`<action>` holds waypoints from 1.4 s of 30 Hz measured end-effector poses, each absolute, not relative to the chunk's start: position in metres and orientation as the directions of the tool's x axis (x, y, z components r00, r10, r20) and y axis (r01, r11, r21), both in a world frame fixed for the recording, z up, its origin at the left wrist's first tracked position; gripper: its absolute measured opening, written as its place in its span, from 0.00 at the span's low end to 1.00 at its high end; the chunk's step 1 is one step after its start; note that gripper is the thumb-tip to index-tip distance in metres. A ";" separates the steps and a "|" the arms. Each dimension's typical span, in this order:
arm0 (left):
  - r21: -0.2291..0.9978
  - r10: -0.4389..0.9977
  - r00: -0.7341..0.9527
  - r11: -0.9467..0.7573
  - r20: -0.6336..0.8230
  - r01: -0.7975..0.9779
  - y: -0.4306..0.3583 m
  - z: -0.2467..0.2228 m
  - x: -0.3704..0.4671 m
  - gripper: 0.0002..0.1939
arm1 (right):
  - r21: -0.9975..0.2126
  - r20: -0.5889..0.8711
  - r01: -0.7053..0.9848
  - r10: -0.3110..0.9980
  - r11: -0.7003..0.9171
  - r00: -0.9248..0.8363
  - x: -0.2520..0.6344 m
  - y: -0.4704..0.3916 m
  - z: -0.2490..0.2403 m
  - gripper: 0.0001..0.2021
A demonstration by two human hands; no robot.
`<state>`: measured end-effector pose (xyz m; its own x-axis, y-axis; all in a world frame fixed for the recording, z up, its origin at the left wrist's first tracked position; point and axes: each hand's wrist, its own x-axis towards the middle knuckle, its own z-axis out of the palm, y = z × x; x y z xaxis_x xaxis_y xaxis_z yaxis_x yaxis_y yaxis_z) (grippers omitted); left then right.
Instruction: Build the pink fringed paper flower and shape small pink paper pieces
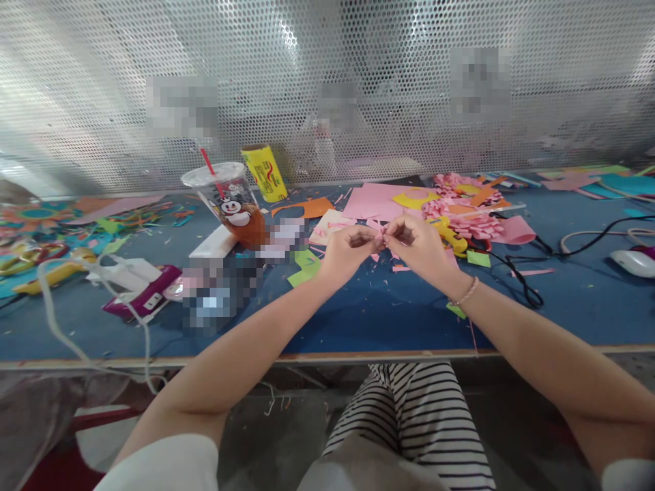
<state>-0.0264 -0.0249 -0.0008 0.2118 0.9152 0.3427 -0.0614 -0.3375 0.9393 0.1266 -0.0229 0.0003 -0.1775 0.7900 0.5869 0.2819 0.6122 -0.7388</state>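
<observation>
My left hand (350, 249) and my right hand (415, 244) meet above the blue table, fingertips pinched together. Between them is a small piece of pink paper (379, 230), mostly covered by the fingers. Pink paper scraps and strips lie under and around both hands. Just beyond my right hand are fringed pink paper flowers (463, 219) and a yellow tool (449, 235), perhaps a glue gun. Behind the hands lies a sheet of pink paper (376, 200). Green paper pieces (306, 267) rest beside my left hand.
A drink cup (238, 211) with a red straw and a yellow cardboard tube (265, 172) stand at the back left. A purple power strip (140, 296) with white cables lies left. Black cable (522, 276) and a white mouse (633, 262) are right. A perforated metal panel (379, 41) rises behind.
</observation>
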 end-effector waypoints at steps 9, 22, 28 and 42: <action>0.951 0.940 0.168 -0.278 0.298 -0.134 -0.025 -0.002 -0.026 0.10 | -0.742 0.603 0.188 0.763 0.643 -0.233 0.127 -0.025 0.000 0.03; 0.951 0.947 0.195 -0.208 0.254 -0.230 -0.023 -0.004 -0.026 0.10 | -0.884 0.467 -0.096 0.872 0.458 -0.145 0.124 -0.015 -0.007 0.11; 0.951 0.948 0.241 -0.136 0.206 -0.279 -0.022 -0.003 -0.027 0.09 | -0.918 0.390 -0.025 0.893 0.395 -0.226 0.126 -0.012 -0.004 0.09; 0.972 0.950 0.220 -0.200 0.223 -0.122 -0.022 -0.003 -0.027 0.14 | -0.838 0.455 0.244 0.872 0.488 -0.183 0.130 -0.018 0.001 0.06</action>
